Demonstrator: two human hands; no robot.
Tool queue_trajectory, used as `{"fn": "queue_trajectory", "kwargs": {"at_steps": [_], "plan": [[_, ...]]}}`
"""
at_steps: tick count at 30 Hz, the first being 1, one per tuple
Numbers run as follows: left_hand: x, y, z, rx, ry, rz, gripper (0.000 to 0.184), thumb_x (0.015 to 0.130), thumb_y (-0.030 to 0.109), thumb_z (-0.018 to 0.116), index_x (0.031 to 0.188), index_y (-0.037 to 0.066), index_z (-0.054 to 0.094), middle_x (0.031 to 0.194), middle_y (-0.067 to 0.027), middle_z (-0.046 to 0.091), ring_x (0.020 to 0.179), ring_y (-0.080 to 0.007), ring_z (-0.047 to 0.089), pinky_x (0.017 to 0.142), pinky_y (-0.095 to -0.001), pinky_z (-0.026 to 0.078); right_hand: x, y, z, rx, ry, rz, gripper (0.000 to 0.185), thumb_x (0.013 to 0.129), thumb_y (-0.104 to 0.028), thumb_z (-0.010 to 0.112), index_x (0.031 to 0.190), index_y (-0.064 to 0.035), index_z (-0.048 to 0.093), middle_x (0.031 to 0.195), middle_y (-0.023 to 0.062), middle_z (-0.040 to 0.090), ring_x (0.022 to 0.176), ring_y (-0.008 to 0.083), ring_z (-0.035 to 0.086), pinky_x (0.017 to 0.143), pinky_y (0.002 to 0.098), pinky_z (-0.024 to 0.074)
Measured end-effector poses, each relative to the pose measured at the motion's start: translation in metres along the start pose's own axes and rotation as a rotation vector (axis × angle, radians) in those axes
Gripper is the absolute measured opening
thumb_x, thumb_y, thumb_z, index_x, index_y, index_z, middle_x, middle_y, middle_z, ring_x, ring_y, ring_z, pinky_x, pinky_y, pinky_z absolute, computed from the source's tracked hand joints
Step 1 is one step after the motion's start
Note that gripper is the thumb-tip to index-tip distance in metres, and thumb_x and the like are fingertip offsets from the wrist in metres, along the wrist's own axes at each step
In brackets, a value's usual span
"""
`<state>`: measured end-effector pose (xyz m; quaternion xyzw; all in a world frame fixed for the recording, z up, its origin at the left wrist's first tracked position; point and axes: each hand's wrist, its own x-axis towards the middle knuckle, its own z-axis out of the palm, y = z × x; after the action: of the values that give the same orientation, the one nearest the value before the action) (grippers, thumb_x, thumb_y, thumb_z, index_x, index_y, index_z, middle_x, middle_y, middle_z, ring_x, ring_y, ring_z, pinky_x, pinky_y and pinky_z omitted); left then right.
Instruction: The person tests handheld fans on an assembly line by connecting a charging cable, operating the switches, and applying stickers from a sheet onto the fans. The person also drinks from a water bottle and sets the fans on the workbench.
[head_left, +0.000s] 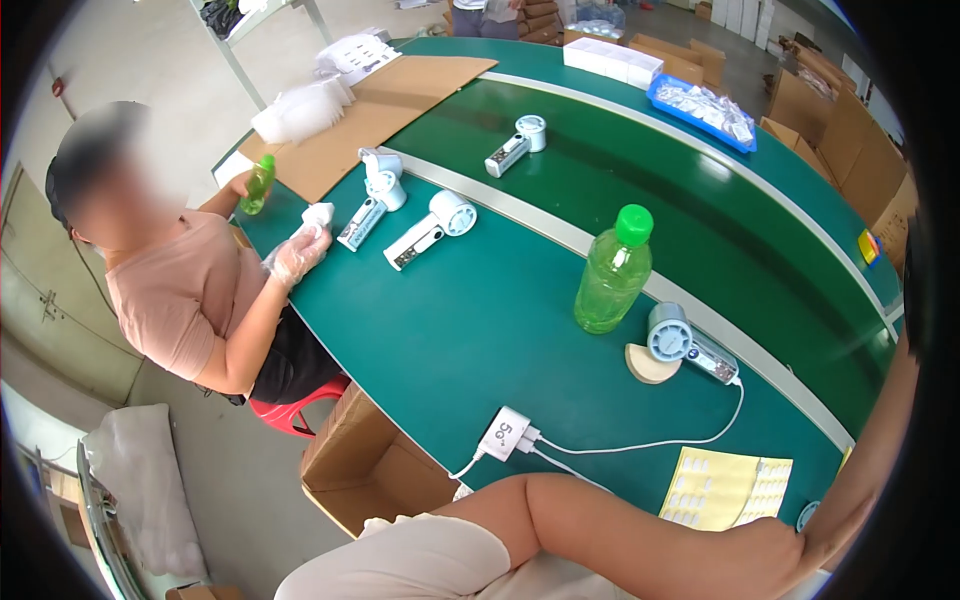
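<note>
My left forearm crosses the bottom of the view, ending at my left hand [765, 548], whose fingers are hidden. My right arm comes down the right edge; my right hand [832, 540] is beside the left one, its fingers also out of sight. Part of a light blue round object [807, 514] shows by my right wrist. Just left of it lies a yellow sheet of white stickers [700, 482]. Above this, a light blue handheld fan [670, 333] rests by a round beige pad [650, 366]; a white cable joins it to a white adapter [504, 433].
A green bottle [612, 275] stands mid-table. Several more fans, including one fan [437, 228], lie farther left. A seated co-worker [190, 290] holds a small green bottle [258, 184] and white cloth-like material. A blue tray [703, 112] holds white packets; a cardboard box [370, 465] sits below the edge.
</note>
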<state>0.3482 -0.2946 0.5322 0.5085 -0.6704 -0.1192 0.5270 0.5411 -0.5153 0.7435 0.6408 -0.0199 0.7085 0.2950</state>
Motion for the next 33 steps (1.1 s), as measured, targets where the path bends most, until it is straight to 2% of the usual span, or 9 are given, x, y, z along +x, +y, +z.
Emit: {"fn": "queue_trajectory", "kwargs": {"at_steps": [3,8,9,12,15,18,24,33], "plan": [[-0.002,-0.001,0.002,0.065,-0.012,-0.007,0.091,0.082,0.038,0.055,0.14,-0.009,0.004,0.06,-0.0202,0.058,0.052,-0.0392,0.056,0.047,-0.0474,0.044,-0.006,0.003,0.003,-0.009,-0.006,-0.027,0.047,0.088,-0.043,0.043,0.093,0.0013,0.055,0.094,0.0231,0.056,0.086,0.0386,0.054,0.074,0.0473,0.0426],[0.001,-0.009,0.018,0.182,-0.017,0.057,0.09,0.077,0.033,0.059,0.136,-0.015,0.011,0.058,-0.017,0.058,0.051,-0.0375,0.057,0.043,-0.0464,0.044,-0.014,0.007,0.006,-0.031,0.018,-0.128,0.048,0.088,-0.045,0.042,0.09,0.0004,0.057,0.092,0.0226,0.056,0.083,0.039,0.054,0.073,0.0478,0.042],[0.001,-0.013,0.025,0.215,-0.015,0.074,0.089,0.076,0.032,0.059,0.135,-0.016,0.013,0.058,-0.0167,0.058,0.05,-0.0371,0.057,0.042,-0.0462,0.043,-0.018,0.007,0.005,0.001,0.096,-0.188,0.047,0.087,-0.045,0.042,0.089,0.0002,0.056,0.089,0.0226,0.056,0.081,0.039,0.052,0.073,0.0481,0.041],[-0.003,-0.002,0.014,0.2,0.092,0.063,0.088,0.076,0.031,0.058,0.134,-0.018,0.014,0.056,-0.0162,0.058,0.049,-0.0362,0.057,0.041,-0.0456,0.043,-0.018,0.005,0.002,-0.026,0.116,-0.219,0.046,0.086,-0.044,0.044,0.089,0.0001,0.056,0.086,0.0212,0.055,0.082,0.0378,0.051,0.075,0.0487,0.0399],[-0.002,-0.003,0.017,0.201,0.064,0.047,0.089,0.077,0.033,0.058,0.135,-0.017,0.013,0.056,-0.0161,0.057,0.049,-0.0358,0.057,0.041,-0.0444,0.044,-0.023,0.002,0.001,0.016,0.144,-0.215,0.046,0.086,-0.044,0.045,0.091,0.0003,0.056,0.086,0.0216,0.055,0.081,0.0376,0.052,0.075,0.0499,0.0397],[-0.004,-0.003,0.018,0.187,0.057,0.034,0.09,0.077,0.034,0.058,0.135,-0.017,0.012,0.056,-0.0162,0.057,0.049,-0.0356,0.057,0.041,-0.044,0.044,-0.025,-0.003,-0.004,0.046,0.14,-0.121,0.043,0.087,-0.04,0.045,0.09,0.0006,0.058,0.085,0.02,0.055,0.081,0.0364,0.052,0.076,0.0487,0.0401],[-0.004,-0.005,0.018,0.179,0.04,0.013,0.091,0.077,0.035,0.058,0.135,-0.017,0.011,0.055,-0.0163,0.057,0.049,-0.0353,0.057,0.042,-0.0432,0.044,-0.024,0.015,0.027,0.113,0.313,-0.138,0.038,0.089,-0.034,0.044,0.083,0.0002,0.06,0.08,0.0175,0.056,0.078,0.0356,0.052,0.073,0.0472,0.0402],[-0.002,-0.013,0.014,0.159,-0.008,-0.027,0.093,0.078,0.038,0.059,0.136,-0.016,0.009,0.055,-0.0164,0.056,0.048,-0.0348,0.057,0.042,-0.0419,0.045,-0.036,0.014,0.009,0.147,0.22,-0.088,0.028,0.088,-0.025,0.045,0.091,-0.0001,0.057,0.088,0.0169,0.055,0.086,0.034,0.052,0.078,0.044,0.0402]]}}
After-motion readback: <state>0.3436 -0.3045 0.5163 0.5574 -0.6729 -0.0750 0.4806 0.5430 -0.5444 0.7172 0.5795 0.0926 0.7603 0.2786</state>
